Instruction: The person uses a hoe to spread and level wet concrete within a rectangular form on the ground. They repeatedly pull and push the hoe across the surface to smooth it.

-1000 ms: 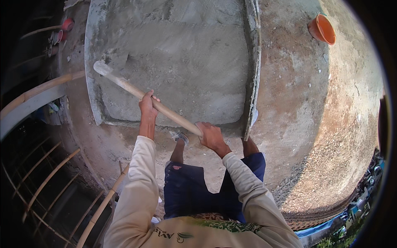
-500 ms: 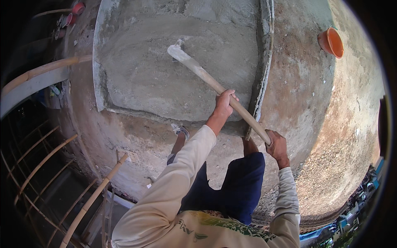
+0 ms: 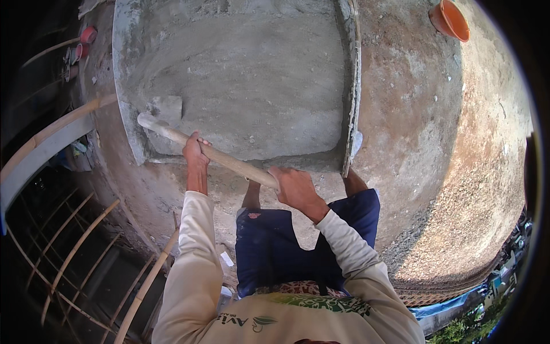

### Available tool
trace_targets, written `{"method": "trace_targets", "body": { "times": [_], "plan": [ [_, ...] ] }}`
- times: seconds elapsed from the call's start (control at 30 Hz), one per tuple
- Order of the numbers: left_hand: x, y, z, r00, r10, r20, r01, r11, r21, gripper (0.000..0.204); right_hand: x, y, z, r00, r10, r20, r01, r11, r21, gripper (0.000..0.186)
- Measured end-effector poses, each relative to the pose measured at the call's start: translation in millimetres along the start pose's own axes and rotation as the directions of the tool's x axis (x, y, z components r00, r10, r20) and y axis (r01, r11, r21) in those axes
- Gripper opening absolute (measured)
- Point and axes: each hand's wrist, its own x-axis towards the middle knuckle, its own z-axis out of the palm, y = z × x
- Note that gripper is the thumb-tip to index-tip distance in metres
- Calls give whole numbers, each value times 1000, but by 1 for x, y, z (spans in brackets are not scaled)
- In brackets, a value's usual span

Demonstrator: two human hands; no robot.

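Both hands grip the long wooden handle of a hoe [image 3: 235, 163], which slants from the upper left down toward my body. My left hand [image 3: 196, 152] is wrapped round the handle nearer the head. My right hand [image 3: 296, 188] closes on its butt end, just in front of my thighs. The hoe's grey-coated blade [image 3: 167, 107] rests at the left side of a shallow mixing bed of wet grey cement mix [image 3: 258, 86]. How deep the blade's edge sits in the mix I cannot tell.
Low boards [image 3: 353, 86] border the bed. An orange bucket [image 3: 450, 20] stands on the ground at far right, with gravel [image 3: 452, 229] nearer. Bamboo poles [image 3: 146, 286] and a curved bamboo rail [image 3: 57, 132] lie along the left. Small red containers [image 3: 87, 35] sit at far left.
The hoe head has swung left and nearer, from the middle of the bed to its left edge. Both hands have moved left with the handle, still holding it.
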Motion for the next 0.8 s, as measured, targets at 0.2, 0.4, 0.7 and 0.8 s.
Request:
{"method": "trace_targets", "body": {
  "times": [0.2,0.4,0.7,0.8],
  "plan": [
    [-63,-152,106,881,-333,336,390,913,-121,25,-95,66,-110,987,129,-92,-151,945,-290,30],
    [-118,-191,215,716,-328,616,567,789,-239,27,-122,56,-225,982,122,-147,-187,773,-606,27],
    [-135,-197,276,520,-362,774,645,760,-77,19,-155,110,-211,954,124,-272,-256,808,-530,26],
    [-158,-213,232,604,-379,701,554,832,-28,18,-201,158,-142,946,141,-293,-241,908,-342,24]
  ]
}}
